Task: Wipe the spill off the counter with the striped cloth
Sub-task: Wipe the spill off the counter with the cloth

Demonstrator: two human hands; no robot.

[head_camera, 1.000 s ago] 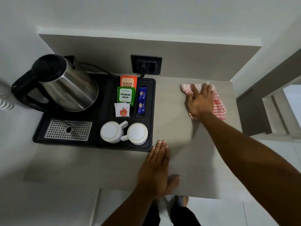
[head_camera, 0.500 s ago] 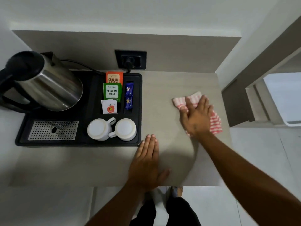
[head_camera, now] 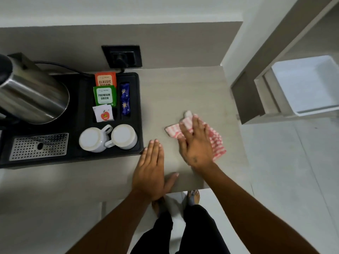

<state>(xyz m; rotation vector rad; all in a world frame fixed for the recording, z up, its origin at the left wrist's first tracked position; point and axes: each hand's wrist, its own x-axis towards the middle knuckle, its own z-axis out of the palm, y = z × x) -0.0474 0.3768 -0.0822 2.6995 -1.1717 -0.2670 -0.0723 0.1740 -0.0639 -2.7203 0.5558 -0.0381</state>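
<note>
The red-and-white striped cloth (head_camera: 216,142) lies crumpled on the beige counter (head_camera: 183,92), right of centre. My right hand (head_camera: 196,145) presses flat on top of it, fingers spread, covering its middle. My left hand (head_camera: 150,167) rests flat on the counter near the front edge, fingers together, holding nothing, a short way left of the cloth. I cannot make out any spill on the surface.
A black tray (head_camera: 135,110) on the left carries a steel kettle (head_camera: 31,96), tea sachets (head_camera: 105,96) and two white cups (head_camera: 108,138). A wall socket (head_camera: 122,56) sits behind it. The counter ends at right, above a white floor and a white bin (head_camera: 306,87).
My right hand has dragged the cloth from the back right corner toward me and leftward across the counter. My left hand has stayed flat near the front edge.
</note>
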